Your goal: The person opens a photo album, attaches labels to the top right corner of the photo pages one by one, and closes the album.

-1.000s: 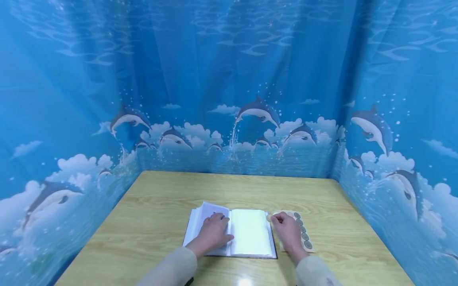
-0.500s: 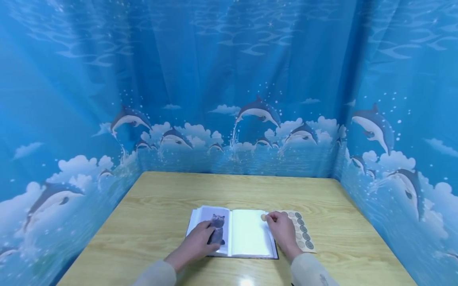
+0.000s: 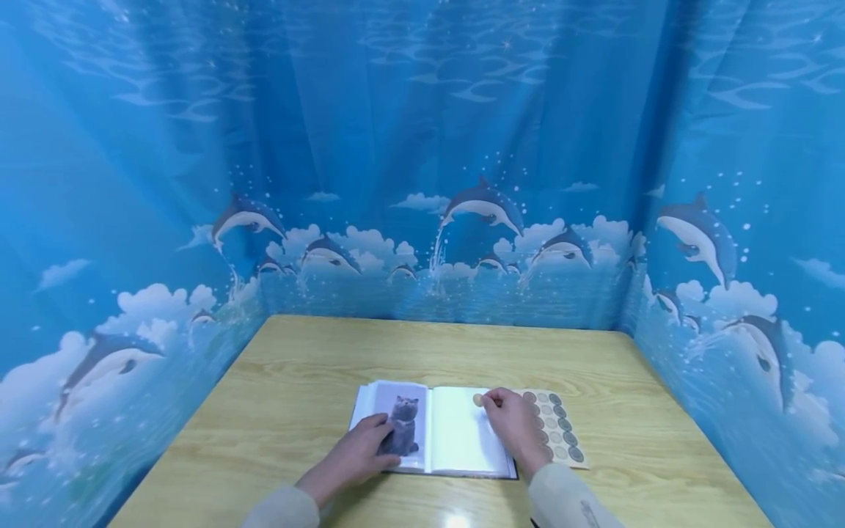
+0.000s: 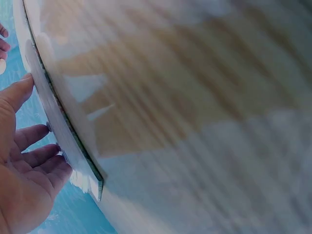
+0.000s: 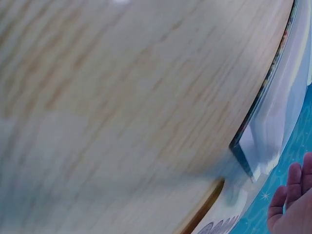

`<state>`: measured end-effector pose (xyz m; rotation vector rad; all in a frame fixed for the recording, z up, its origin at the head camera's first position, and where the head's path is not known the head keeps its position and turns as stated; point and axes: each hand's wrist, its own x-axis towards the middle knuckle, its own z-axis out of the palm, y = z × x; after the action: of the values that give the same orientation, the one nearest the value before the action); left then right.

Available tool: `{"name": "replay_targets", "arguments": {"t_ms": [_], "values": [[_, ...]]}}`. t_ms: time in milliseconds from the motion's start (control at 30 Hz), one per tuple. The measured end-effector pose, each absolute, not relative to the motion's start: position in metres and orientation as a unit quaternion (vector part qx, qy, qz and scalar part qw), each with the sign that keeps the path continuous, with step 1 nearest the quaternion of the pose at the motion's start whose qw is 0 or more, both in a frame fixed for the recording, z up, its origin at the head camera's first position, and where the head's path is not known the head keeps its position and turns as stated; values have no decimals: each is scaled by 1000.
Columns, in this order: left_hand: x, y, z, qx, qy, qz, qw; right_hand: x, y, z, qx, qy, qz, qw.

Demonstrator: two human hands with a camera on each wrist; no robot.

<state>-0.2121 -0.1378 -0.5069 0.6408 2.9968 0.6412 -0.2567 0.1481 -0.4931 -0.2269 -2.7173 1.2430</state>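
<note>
An album (image 3: pixel 458 436) lies spread out, its right page blank white and its left page bearing a picture of a grey cat (image 3: pixel 404 429). My left hand (image 3: pixel 353 455) rests on the left page, over the lower left of the picture; the left wrist view shows its fingers spread along the pages. Between thumb and fingertips, my right hand (image 3: pixel 515 425) pinches a small round tan sticker (image 3: pixel 478 400) by its edge, over the top right of the blank page. Partly covered by that hand is a sheet of round stickers (image 3: pixel 557 433), in rows of tan and dark grey.
All of this lies on a wood-grain table (image 3: pixel 317 359). Blue curtains (image 3: pixel 396 147) printed with dolphins hang behind the table and along both sides. In the right wrist view, the edge of the sticker sheet (image 5: pixel 207 207) lies close to the album's corner.
My left hand has slid left and down, uncovering the cat picture, and the raised left page lies flatter. My right hand has carried the sticker left from the sheet's side to over the blank page.
</note>
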Motion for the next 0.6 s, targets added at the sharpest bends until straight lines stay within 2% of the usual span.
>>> {"name": "replay_targets", "arguments": {"t_ms": [200, 600], "values": [[-213, -139, -509, 216, 955, 205, -3, -264, 137, -497, -34, -907, 406, 105], [-212, -141, -506, 232, 950, 210, 0, -278, 109, -498, 7, -921, 380, 90]]}}
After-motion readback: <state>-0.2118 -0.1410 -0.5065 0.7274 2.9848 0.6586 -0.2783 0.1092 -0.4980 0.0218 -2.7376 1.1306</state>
